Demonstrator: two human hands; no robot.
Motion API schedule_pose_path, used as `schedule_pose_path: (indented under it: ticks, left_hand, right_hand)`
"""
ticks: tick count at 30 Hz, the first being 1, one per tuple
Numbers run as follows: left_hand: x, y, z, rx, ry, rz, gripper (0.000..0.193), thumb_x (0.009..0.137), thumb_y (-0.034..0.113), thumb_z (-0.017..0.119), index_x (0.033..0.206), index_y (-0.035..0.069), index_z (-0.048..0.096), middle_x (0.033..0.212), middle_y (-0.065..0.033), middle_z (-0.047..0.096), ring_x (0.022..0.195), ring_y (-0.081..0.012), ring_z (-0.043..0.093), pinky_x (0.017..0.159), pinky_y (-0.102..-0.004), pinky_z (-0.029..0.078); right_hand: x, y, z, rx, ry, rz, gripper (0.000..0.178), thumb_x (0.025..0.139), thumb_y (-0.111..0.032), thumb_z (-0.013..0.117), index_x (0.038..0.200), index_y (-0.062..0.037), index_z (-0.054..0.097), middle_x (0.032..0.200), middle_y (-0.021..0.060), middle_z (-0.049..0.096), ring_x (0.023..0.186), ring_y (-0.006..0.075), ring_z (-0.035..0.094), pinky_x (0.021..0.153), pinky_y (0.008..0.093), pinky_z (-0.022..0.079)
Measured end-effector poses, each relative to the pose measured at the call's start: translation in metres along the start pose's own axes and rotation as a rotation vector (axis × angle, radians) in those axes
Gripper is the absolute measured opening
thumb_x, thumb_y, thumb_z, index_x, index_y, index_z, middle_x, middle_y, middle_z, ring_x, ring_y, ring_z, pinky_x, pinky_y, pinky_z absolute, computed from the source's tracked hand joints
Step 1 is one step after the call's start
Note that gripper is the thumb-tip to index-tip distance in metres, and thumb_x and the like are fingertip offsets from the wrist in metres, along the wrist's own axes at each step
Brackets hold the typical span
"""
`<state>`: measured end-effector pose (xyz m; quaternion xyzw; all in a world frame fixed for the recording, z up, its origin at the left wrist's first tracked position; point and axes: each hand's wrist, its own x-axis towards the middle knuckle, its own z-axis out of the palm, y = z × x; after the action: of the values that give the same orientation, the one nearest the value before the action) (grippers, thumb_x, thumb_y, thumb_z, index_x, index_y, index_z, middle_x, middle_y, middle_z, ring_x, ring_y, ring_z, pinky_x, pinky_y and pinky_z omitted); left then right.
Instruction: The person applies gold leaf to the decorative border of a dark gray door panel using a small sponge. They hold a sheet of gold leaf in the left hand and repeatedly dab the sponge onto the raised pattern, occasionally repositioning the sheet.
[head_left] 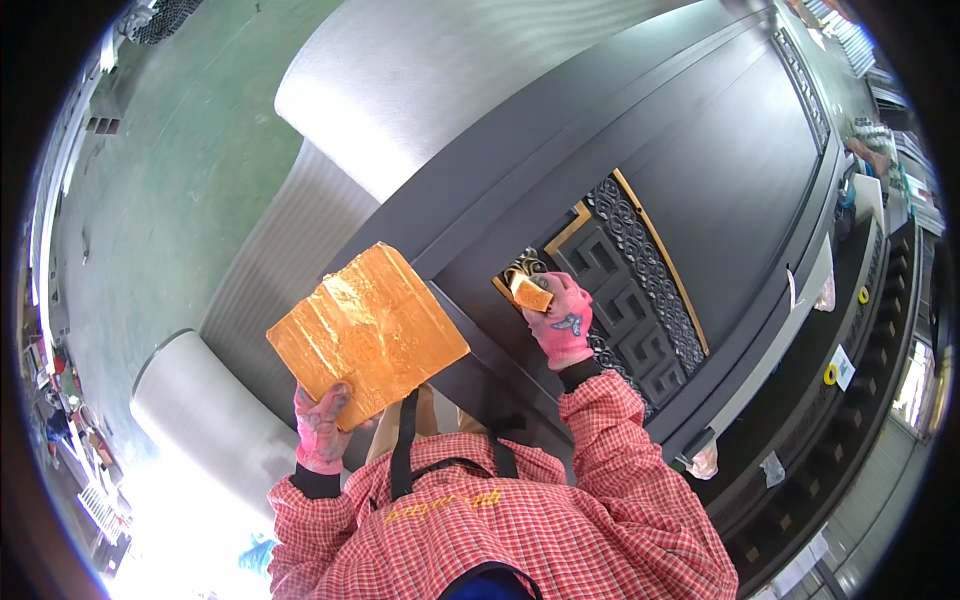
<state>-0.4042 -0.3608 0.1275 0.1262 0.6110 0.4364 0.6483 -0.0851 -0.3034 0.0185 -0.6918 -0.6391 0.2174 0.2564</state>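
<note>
My left hand (322, 425), in a pink glove, grips the lower edge of a flat, shiny gold-coloured board (375, 325); its surface looks smeared and uneven. In my right hand (562, 318), also in a pink glove, is a small tan sponge block (530, 294), gold on its face. That hand is over the near end of a dark grey door panel (740, 130), by a carved ornament inset (625, 290) with scrolls and a stepped key pattern. Gold strips (655, 240) line parts of the inset's border. My right fingers hide part of the ornament's near corner.
Rolls of pale foam sheeting (390, 90) lie beyond and left of the panel, with another roll (205, 410) nearer me. Green floor (200, 160) extends to the left. A long dark rack (800, 440) with yellow tape rolls (831, 374) stands on the right.
</note>
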Motion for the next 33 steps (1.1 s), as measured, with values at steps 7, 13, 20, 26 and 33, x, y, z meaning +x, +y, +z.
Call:
schedule_pose_path:
  ticks: [7,13,20,26,33]
  left_hand:
    - [0.000,-0.001,-0.001,0.030,0.007,0.013,0.050,0.084,0.021,0.067,0.122,0.003,0.039,0.094,-0.0161,0.061,0.060,-0.0240,0.064,0.039,-0.0248,0.048]
    - [-0.002,0.010,0.012,0.051,-0.013,0.001,0.054,0.083,0.023,0.067,0.124,0.004,0.038,0.095,-0.0159,0.061,0.059,-0.0236,0.063,0.039,-0.0239,0.046]
    - [-0.004,0.006,0.008,0.044,0.025,-0.009,0.052,0.082,0.022,0.066,0.122,0.004,0.038,0.093,-0.0153,0.061,0.058,-0.0234,0.062,0.039,-0.0235,0.046]
    - [-0.004,0.011,0.012,0.038,0.025,-0.039,0.054,0.081,0.022,0.068,0.122,0.004,0.039,0.092,-0.0151,0.061,0.057,-0.0241,0.061,0.038,-0.0243,0.047]
    - [-0.004,0.010,0.010,0.032,0.006,-0.046,0.053,0.081,0.023,0.067,0.122,0.005,0.039,0.092,-0.0155,0.060,0.057,-0.0252,0.061,0.038,-0.0250,0.047]
  right_hand:
    - [0.005,0.007,-0.020,0.073,0.160,0.045,0.031,0.061,-0.012,0.076,0.088,-0.0078,0.060,0.083,0.0101,0.063,0.074,0.0314,0.063,0.066,0.0350,0.051]
    - [0.058,0.069,-0.039,0.150,0.465,0.181,0.033,0.069,-0.014,0.075,0.095,-0.0038,0.058,0.090,0.0129,0.062,0.079,0.0270,0.064,0.070,0.0328,0.051]
    - [0.098,0.087,-0.031,0.301,0.290,0.273,0.031,0.067,-0.008,0.072,0.096,-0.0042,0.062,0.093,0.0105,0.062,0.083,0.0260,0.063,0.075,0.0319,0.050]
    - [0.110,0.093,-0.038,0.158,0.338,0.288,0.031,0.068,-0.013,0.071,0.096,-0.0048,0.063,0.094,0.0105,0.062,0.084,0.0264,0.064,0.077,0.0323,0.050]
    - [0.114,0.077,-0.049,0.378,0.233,0.495,0.038,0.066,-0.014,0.072,0.101,-0.0057,0.062,0.102,0.0104,0.062,0.088,0.0271,0.063,0.078,0.0312,0.050]
